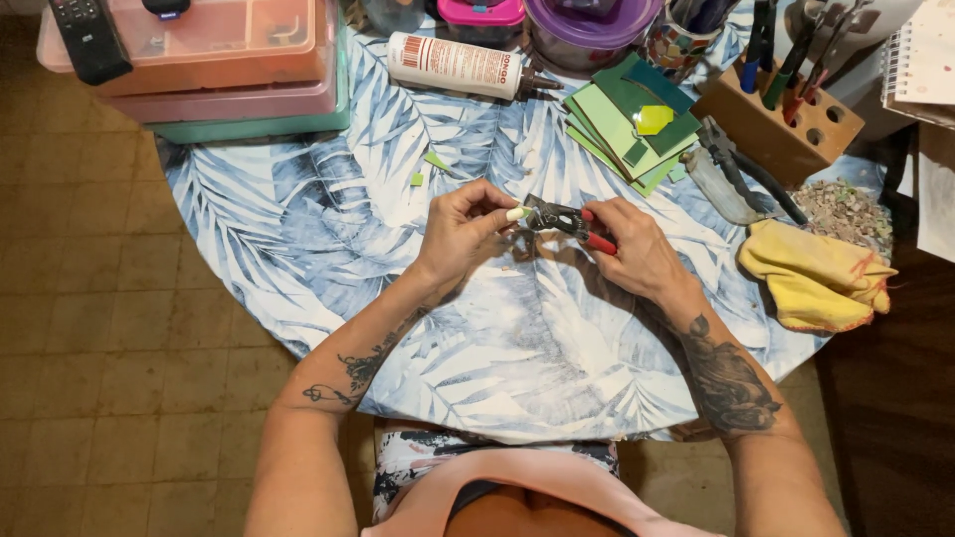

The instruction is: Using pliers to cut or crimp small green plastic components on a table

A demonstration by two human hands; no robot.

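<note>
My right hand [637, 249] grips a pair of red-handled nippers [569, 222] over a round table with a blue leaf-print cloth [328, 229]. The nipper jaws point left toward my left hand [466, 231]. That hand pinches a small pale green tile piece [517, 213] between thumb and fingers, right at the jaws. Both hands hover just above the middle of the table. Two tiny green chips [430, 166] lie on the cloth beyond my left hand.
A stack of green tiles [627, 124] lies at the back, a white glue bottle [456, 66] beside it. Stacked plastic boxes [229, 70] sit at the back left. A wooden tool block [786, 124], other pliers [741, 174], a yellow cloth [816, 278] and a chip pile [846, 209] are right.
</note>
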